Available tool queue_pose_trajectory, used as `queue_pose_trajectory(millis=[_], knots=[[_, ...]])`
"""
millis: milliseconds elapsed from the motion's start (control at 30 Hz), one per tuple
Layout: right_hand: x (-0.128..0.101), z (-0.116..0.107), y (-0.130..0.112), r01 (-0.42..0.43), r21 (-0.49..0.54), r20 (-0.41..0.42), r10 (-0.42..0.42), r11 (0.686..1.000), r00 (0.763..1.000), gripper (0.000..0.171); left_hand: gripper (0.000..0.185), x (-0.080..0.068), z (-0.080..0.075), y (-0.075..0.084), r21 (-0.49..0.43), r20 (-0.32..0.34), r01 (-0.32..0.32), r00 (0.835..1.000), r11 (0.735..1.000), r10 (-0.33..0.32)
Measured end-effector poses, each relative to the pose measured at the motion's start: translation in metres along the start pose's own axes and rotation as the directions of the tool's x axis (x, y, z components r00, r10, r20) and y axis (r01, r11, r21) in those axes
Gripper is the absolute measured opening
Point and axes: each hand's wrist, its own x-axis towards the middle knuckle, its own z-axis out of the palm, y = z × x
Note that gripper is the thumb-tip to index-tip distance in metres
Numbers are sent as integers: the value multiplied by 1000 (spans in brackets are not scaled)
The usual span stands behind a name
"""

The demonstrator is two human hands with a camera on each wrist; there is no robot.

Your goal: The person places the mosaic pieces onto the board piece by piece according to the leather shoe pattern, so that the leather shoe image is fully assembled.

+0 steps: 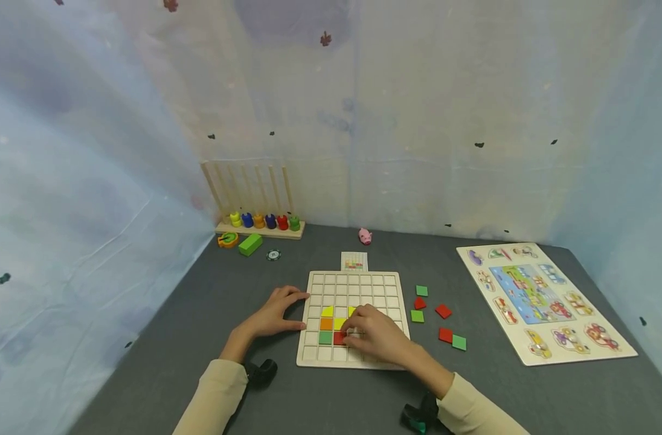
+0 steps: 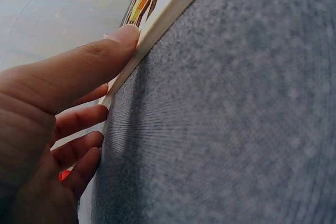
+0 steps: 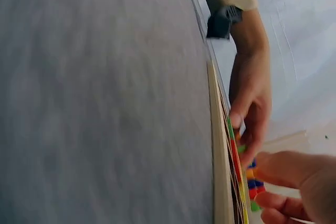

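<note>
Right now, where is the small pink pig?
In the head view, the pink pig stands at the table's far edge, behind the grid board, right of the ring rack.

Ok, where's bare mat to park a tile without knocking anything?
Bare mat lies left of the grid board, beyond the left hand, and in the strip before the animal puzzle. It is crowded right of the board, among the loose tiles.

A peg rack [image 1: 259, 225] with coloured rings is seen at the back left, a green block [image 1: 250, 244] near it. A pink pig [image 1: 365, 235] and a picture puzzle [image 1: 543, 300] are noted on the grey table [image 1: 162, 356].
</note>
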Motion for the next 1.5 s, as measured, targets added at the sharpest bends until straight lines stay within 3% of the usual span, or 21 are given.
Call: queue_pose_trajectory(millis=[333, 867, 1233, 1500], knots=[[-16, -32, 27, -21, 84, -104, 29, 996, 994, 26, 67, -1, 0, 1, -8, 2, 6, 1000, 1000, -6], [-61, -80, 64, -134, -26, -220, 125, 991, 967, 31, 67, 0, -1, 1, -12, 12, 14, 1000, 1000, -14], [-88, -96, 77, -264, -82, -149, 250, 961, 957, 34, 67, 0, -1, 1, -20, 13, 12, 1000, 1000, -12], [-99, -101, 84, -394, -105, -70, 388, 913, 919, 38, 67, -1, -2, 1, -15, 18, 8, 1000, 1000, -8]])
